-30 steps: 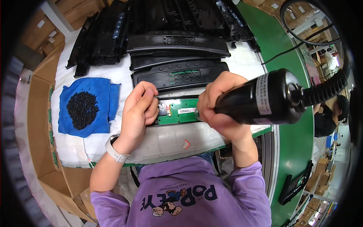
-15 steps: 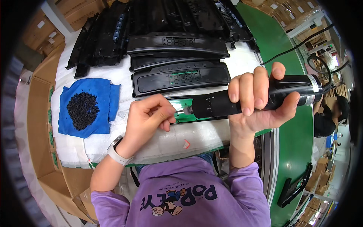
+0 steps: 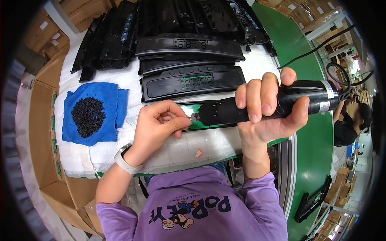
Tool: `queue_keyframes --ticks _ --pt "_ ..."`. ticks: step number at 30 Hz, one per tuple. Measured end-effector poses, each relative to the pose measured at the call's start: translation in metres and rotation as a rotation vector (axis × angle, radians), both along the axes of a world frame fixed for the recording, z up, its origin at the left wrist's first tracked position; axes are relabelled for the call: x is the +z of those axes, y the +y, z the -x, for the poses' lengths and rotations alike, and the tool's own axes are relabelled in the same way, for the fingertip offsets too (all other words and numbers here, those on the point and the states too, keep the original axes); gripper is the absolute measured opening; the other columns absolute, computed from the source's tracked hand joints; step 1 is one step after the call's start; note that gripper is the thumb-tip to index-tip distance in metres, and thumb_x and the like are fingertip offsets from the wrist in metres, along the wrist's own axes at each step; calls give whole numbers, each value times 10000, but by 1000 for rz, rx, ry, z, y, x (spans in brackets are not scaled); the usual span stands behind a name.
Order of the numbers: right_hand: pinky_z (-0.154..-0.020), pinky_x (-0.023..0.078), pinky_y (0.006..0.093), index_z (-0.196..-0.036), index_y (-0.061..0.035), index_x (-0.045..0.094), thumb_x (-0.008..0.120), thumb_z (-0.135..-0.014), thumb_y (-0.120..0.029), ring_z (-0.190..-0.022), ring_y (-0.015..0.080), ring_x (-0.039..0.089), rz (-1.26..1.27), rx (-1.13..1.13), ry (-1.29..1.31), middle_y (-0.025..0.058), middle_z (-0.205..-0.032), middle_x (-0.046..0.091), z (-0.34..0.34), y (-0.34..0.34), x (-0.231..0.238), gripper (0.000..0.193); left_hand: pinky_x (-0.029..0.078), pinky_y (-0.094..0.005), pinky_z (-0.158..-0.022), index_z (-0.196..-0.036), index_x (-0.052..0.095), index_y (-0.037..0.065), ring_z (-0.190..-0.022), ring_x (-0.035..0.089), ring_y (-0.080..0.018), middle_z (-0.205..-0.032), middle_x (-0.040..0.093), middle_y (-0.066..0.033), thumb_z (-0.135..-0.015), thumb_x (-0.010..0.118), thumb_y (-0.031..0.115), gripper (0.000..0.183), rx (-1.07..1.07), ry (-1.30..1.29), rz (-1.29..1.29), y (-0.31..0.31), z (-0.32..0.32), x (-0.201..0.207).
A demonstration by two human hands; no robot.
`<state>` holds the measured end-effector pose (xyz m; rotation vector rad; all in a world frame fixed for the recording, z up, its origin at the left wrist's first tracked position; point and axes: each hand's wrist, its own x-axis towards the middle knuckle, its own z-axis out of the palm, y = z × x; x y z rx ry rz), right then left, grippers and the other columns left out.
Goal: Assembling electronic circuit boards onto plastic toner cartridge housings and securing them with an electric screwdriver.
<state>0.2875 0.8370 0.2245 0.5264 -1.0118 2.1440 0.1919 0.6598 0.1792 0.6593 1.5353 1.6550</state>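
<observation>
My right hand [image 3: 268, 106] is wrapped round a black electric screwdriver [image 3: 219, 112], held nearly level with its tip to the left. The tip meets the fingertips of my left hand [image 3: 161, 122], closed in a pinch; what they hold, if anything, is too small to make out. Beneath both lies a green circuit board [image 3: 192, 108] in a dark panel, mostly hidden by hands and tool. To the left, a heap of small black screws [image 3: 87, 116] rests on a folded blue cloth [image 3: 114, 100].
Black display panels [image 3: 169, 86] lie just beyond my hands, with stacked black housings [image 3: 173, 20] behind. A cable [image 3: 317, 47] runs at the right, above a green surface [image 3: 307, 156] carrying another black part [image 3: 313, 199]. Cardboard stands at the left; a person [image 3: 354, 124] is far right.
The screwdriver and my right hand have shifted slightly left. My left fingertips have moved a little right, and the tool's tip is now closer to them.
</observation>
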Motion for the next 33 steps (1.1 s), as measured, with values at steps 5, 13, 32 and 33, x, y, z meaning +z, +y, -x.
queue_keyframes --ticks 5,13,32,33 --pt "-535 434 354 -1054 -81 448 458 -886 -397 -447 158 457 36 -12 -22 36 -595 461 1 -1 4 358 446 -172 -559 -846 575 -23 -630 580 -73 -786 629 -84 -774 632 -7 93 -39 -28 -33 1 -2 0" --pt "-418 368 266 -972 8 434 544 -820 -221 -391 122 412 -291 -126 -263 45 -539 438 6 18 9 296 412 -260 -840 -1036 442 24 -927 557 -160 -1145 535 -163 -943 334 162 198 89 -50 -232 2 12 -11" --pt "-382 343 241 -833 0 416 593 -747 -104 -391 114 391 -494 -237 -525 51 -537 429 16 5 7 223 427 -195 -490 -988 392 40 -570 572 -132 -795 594 -129 -976 340 216 183 -32 -167 -192 -5 22 -5" --pt "-383 346 243 -831 2 418 595 -740 -99 -391 116 399 -509 -261 -523 53 -539 432 15 6 5 223 362 -180 -415 -973 402 44 -452 500 -84 -693 579 -89 -975 353 225 187 -127 -201 -239 -7 25 -9"
